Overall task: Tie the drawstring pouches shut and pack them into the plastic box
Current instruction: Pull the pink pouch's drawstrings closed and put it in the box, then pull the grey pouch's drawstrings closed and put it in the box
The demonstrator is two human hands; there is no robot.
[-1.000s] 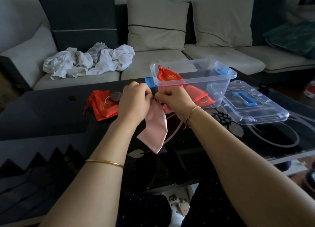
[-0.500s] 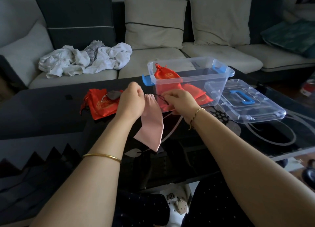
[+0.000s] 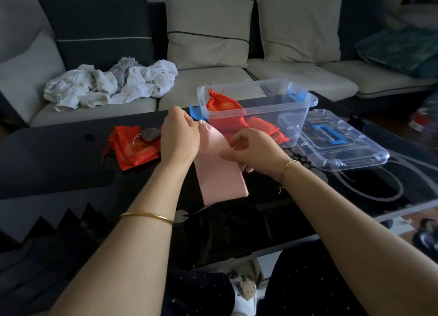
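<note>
The room is dim and flatly lit, with soft daylight falling mostly on the pale sofa cushions [image 3: 208,31] and the forearms, while the dark glass table [image 3: 59,164] swallows detail and the near left corner sinks into near-black shadow. Faint glare shows on the clear plastic box [image 3: 294,116] and its lid [image 3: 355,154], and the table's right edge catches a pale reflection. The wide-angle lens bows lines toward the borders, and the far right edge is smeared and soft.
</note>
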